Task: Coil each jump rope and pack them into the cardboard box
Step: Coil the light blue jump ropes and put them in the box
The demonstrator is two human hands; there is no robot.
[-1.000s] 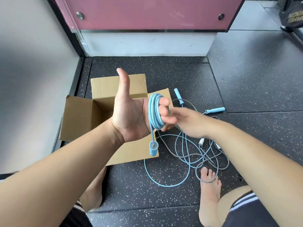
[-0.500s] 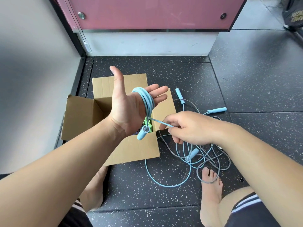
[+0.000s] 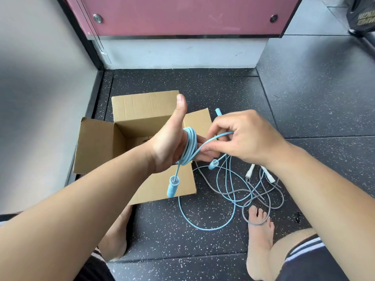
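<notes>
At the bottom edge two bare feet rest on the floor: the left foot (image 3: 113,236) by the box's near corner, and the right foot (image 3: 259,236) at lower right, with a loop of a grey jump rope (image 3: 246,209) lying round its toes. Just above, at lower centre, a loose blue cord (image 3: 203,227) and the grey one lie tangled on the dark speckled floor (image 3: 304,98), with two white handles (image 3: 249,172) among them.

In mid-frame the left hand (image 3: 168,147) has its thumb pointing up and its fingers straight toward the right. Its grip is open, and the light blue jump rope (image 3: 189,147) is wound in a tight coil round those fingers. One blue handle (image 3: 172,187) hangs from the coil in front of the box's near wall. Just right of the coil, the right hand (image 3: 247,138) has its grip closed to a pinch of thumb and fingertips on the rope's free length. A second blue handle (image 3: 213,164) dangles below this hand.

Behind the left hand, left of centre, the cardboard box (image 3: 97,147) stands on the floor with its flaps spread; its contents are too dim to tell. Beyond the right hand a third blue handle (image 3: 218,112) lies near the box's right flap. A grey wall (image 3: 40,78) fills the left side, and a pink cabinet front (image 3: 182,15) runs across the top
</notes>
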